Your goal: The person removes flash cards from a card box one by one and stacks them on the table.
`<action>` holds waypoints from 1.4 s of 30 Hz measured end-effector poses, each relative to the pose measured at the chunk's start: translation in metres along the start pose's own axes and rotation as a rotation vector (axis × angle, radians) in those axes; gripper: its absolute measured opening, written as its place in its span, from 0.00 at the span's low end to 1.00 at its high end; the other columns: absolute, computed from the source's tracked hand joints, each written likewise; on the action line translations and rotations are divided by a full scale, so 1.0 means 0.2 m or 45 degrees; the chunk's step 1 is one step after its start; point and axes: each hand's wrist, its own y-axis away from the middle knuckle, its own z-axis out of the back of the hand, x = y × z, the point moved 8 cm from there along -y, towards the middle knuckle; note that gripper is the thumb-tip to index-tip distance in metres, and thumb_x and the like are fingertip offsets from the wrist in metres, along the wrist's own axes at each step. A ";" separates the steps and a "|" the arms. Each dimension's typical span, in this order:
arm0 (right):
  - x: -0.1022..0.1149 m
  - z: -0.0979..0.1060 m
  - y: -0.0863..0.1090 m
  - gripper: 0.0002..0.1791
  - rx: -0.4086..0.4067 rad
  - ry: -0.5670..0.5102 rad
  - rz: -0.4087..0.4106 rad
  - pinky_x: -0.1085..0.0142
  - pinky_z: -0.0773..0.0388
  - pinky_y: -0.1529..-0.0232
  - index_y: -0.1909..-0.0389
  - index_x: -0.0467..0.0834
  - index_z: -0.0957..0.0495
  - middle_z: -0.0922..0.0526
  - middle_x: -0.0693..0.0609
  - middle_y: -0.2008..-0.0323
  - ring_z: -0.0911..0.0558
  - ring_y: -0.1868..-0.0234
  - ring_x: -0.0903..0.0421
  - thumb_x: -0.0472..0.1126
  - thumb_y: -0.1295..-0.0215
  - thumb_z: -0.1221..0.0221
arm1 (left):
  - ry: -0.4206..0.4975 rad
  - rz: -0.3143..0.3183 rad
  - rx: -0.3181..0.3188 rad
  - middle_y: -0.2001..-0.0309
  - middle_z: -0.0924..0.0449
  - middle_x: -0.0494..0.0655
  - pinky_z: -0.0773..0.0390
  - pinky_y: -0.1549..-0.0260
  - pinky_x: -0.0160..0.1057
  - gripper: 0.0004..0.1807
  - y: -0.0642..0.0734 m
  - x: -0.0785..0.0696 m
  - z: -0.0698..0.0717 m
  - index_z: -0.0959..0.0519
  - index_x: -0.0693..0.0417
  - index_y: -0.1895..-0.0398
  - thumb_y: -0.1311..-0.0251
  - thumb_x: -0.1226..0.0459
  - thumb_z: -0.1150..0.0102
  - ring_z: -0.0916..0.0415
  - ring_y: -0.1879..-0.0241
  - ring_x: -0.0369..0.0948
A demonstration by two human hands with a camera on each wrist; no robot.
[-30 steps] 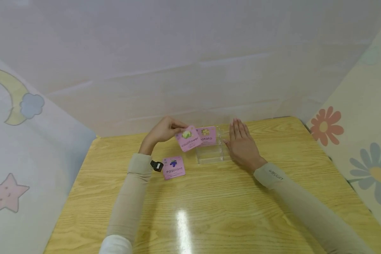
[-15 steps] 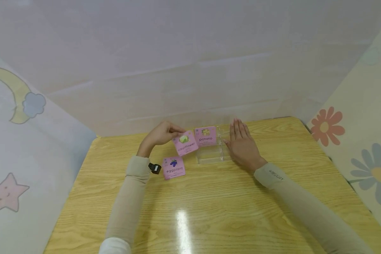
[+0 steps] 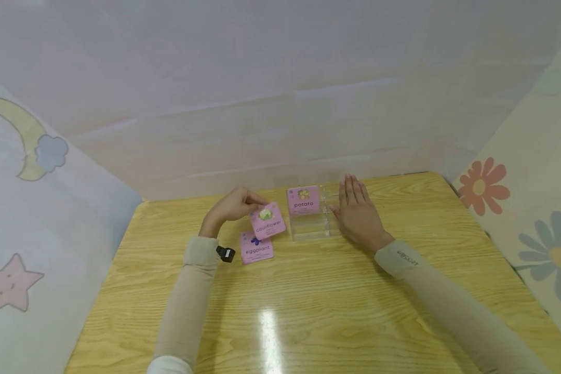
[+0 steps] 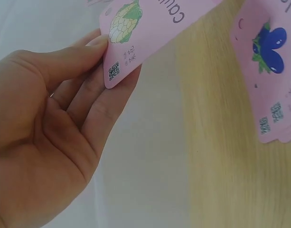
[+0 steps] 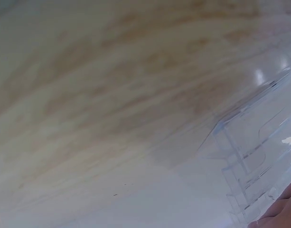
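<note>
Lying nearest on the wooden table (image 3: 318, 311): eggplant card (image 3: 258, 253), topping a card stack (image 4: 289, 136). Next: left hand (image 3: 234, 205), pinching the cauliflower card (image 3: 268, 222) over that card's far edge. Beyond: clear tiered rack (image 3: 310, 236); potato card (image 3: 304, 201) is standing at its back; right hand (image 3: 360, 221) is resting alongside, fingers straight, gripping nothing, contact unclear in the blurred wrist view. Judged partway: potato racked, others outside.

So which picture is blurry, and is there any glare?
Head view: a bright streak of glare on the wooden table, large printed vegetable names readable; left wrist view: drawing on the cauliflower card fairly clear; right wrist view: the blurriest, wood grain smeared, bright spots around the clear rack.
</note>
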 end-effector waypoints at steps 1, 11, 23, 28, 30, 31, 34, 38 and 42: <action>0.00 0.00 0.00 0.43 0.000 -0.002 0.002 0.42 0.57 0.13 0.19 0.25 0.56 0.59 0.27 0.17 0.56 0.14 0.34 0.55 0.14 0.59 | -0.001 -0.004 0.004 0.40 0.13 0.58 0.25 0.64 0.33 0.14 0.00 0.01 -0.01 0.13 0.57 0.43 0.24 0.67 0.43 0.38 0.78 0.35; 0.00 -0.01 0.00 0.43 -0.029 0.011 0.017 0.42 0.56 0.13 0.19 0.24 0.56 0.59 0.27 0.17 0.56 0.14 0.33 0.55 0.14 0.60 | -0.017 0.033 0.041 0.38 0.15 0.59 0.26 0.63 0.31 0.15 0.05 0.11 -0.05 0.12 0.57 0.44 0.28 0.71 0.43 0.34 0.72 0.35; 0.01 0.01 0.01 0.42 -0.044 0.011 0.024 0.42 0.55 0.13 0.20 0.23 0.55 0.58 0.26 0.18 0.55 0.14 0.33 0.54 0.14 0.59 | 0.045 0.093 0.146 0.42 0.13 0.60 0.22 0.63 0.31 0.15 0.12 0.18 -0.10 0.12 0.59 0.46 0.30 0.72 0.43 0.22 0.63 0.36; 0.02 0.02 0.01 0.42 -0.053 0.025 0.025 0.42 0.54 0.14 0.21 0.22 0.52 0.56 0.25 0.18 0.53 0.15 0.32 0.53 0.15 0.56 | 0.089 0.119 0.156 0.43 0.13 0.61 0.28 0.68 0.31 0.16 0.13 0.21 -0.11 0.12 0.61 0.46 0.31 0.73 0.44 0.30 0.70 0.37; 0.02 0.02 0.01 0.42 -0.048 0.025 0.023 0.41 0.53 0.14 0.21 0.22 0.52 0.55 0.25 0.18 0.53 0.15 0.32 0.53 0.15 0.56 | 0.108 0.127 0.162 0.44 0.12 0.60 0.28 0.68 0.31 0.16 0.14 0.22 -0.11 0.12 0.60 0.46 0.31 0.73 0.43 0.29 0.69 0.36; 0.02 0.02 0.01 0.42 -0.046 0.025 0.022 0.42 0.54 0.14 0.21 0.22 0.52 0.55 0.25 0.18 0.53 0.15 0.32 0.53 0.15 0.56 | 0.117 0.133 0.165 0.44 0.12 0.60 0.28 0.68 0.31 0.16 0.14 0.22 -0.12 0.12 0.60 0.46 0.31 0.73 0.43 0.29 0.69 0.37; 0.01 0.03 0.01 0.42 -0.044 0.021 0.019 0.42 0.54 0.14 0.21 0.22 0.52 0.54 0.24 0.18 0.53 0.15 0.32 0.53 0.15 0.56 | 0.116 0.138 0.168 0.44 0.12 0.59 0.28 0.65 0.31 0.15 0.13 0.24 -0.12 0.11 0.59 0.46 0.31 0.72 0.42 0.27 0.66 0.37; 0.01 0.03 0.00 0.42 -0.046 0.014 0.014 0.42 0.54 0.14 0.21 0.22 0.52 0.53 0.24 0.19 0.53 0.15 0.32 0.53 0.15 0.55 | 0.102 0.137 0.169 0.43 0.12 0.58 0.27 0.64 0.32 0.14 0.13 0.25 -0.13 0.11 0.59 0.46 0.30 0.71 0.41 0.25 0.64 0.37; 0.01 0.02 0.00 0.42 -0.033 -0.006 0.014 0.42 0.55 0.14 0.21 0.22 0.53 0.55 0.25 0.18 0.54 0.15 0.32 0.52 0.15 0.56 | 0.088 0.138 0.167 0.44 0.12 0.59 0.30 0.68 0.31 0.15 0.13 0.25 -0.14 0.11 0.60 0.46 0.31 0.71 0.41 0.26 0.66 0.37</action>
